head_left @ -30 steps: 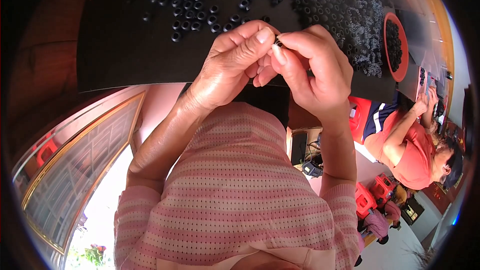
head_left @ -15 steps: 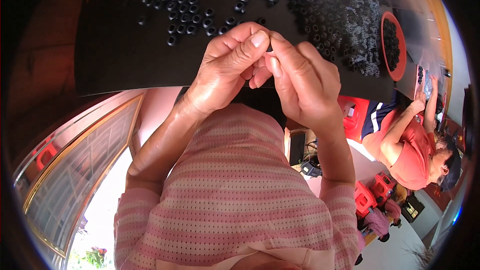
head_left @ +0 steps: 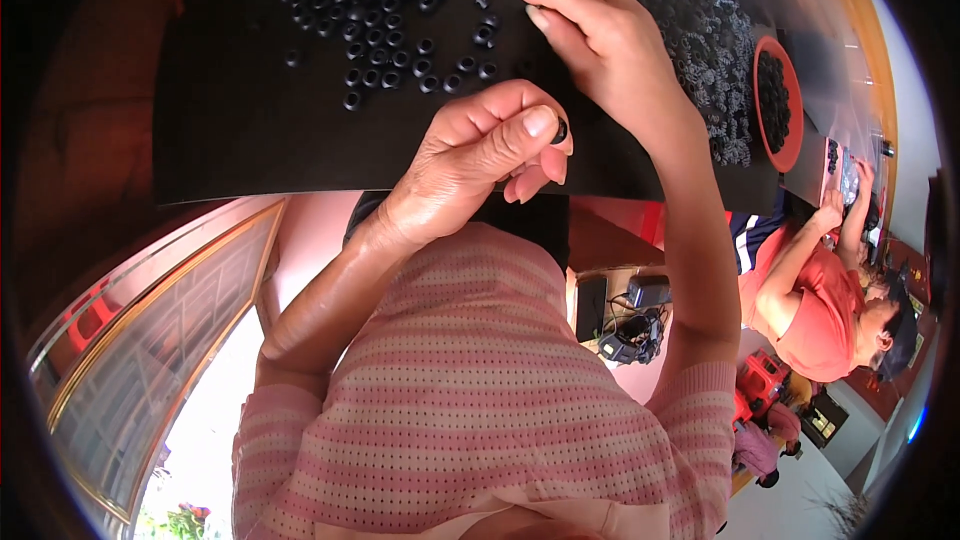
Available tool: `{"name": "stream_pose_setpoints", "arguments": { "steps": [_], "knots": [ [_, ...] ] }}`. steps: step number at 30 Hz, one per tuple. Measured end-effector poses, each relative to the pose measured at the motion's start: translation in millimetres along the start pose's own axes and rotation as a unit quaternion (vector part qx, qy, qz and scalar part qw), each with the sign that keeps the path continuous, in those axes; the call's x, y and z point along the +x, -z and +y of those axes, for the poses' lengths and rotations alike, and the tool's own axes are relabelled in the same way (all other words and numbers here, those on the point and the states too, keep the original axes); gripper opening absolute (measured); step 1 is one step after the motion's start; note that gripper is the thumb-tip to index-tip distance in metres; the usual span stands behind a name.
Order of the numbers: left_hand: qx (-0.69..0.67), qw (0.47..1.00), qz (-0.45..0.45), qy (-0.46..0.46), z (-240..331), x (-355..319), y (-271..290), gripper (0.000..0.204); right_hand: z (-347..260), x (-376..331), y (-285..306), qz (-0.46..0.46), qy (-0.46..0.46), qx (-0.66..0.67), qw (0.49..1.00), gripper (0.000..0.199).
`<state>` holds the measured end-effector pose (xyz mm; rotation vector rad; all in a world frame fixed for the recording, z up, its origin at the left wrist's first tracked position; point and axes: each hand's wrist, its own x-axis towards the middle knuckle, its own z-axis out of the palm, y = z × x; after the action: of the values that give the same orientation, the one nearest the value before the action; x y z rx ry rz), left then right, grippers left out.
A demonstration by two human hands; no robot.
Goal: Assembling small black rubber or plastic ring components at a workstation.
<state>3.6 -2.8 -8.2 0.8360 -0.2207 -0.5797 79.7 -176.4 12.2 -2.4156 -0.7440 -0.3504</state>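
Between thumb and curled forefinger, my left hand [head_left: 480, 140] grips a small black ring-shaped piece [head_left: 559, 131] near the table's front edge. Farther out and to the right, my right hand [head_left: 615, 45] reaches over the black table [head_left: 250, 140] with thumb and forefinger close together. Whatever is in that pinch, if anything, is too small to make out. Many loose black ring-shaped pieces [head_left: 374, 37] lie beyond and to the left of my hands. To the right of my right hand spreads a pile of small metallic coil springs [head_left: 728, 80].
An orange-red bowl [head_left: 793, 145] filled with small black parts stands at the table's right end. A co-worker in a coral shirt [head_left: 810, 310] works at the far right. Below the table, a wooden cabinet [head_left: 605, 240] holds cables and black devices.
My right hand has parted from my left and moved up, toward the scattered pieces. My left hand has shifted slightly down and right, still gripping the black ring-shaped piece.
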Motion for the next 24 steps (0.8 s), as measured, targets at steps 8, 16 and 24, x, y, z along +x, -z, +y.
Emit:
{"name": "stream_pose_setpoints", "arguments": {
  "steps": [8, 16, 24],
  "knots": [
    [-0.010, 1.000, -0.002, 0.006, -0.4, -0.1, 1.0, 0.033, -19.1, 43.6, -13.8, -0.132, -0.032, -0.159, 0.978, 0.015],
    [-0.029, 1.000, -0.004, 0.002, -0.2, -1.1, 3.0, 0.032, -37.5, 59.8, -1.5, -0.216, -0.013, -0.200, 0.956, 0.012],
    [-0.065, 0.998, 0.003, -0.015, 0.3, -3.1, 3.0, 0.035, -38.6, -2.6, 33.4, -0.076, 0.025, -0.019, 0.997, 0.013]
  ]
}}
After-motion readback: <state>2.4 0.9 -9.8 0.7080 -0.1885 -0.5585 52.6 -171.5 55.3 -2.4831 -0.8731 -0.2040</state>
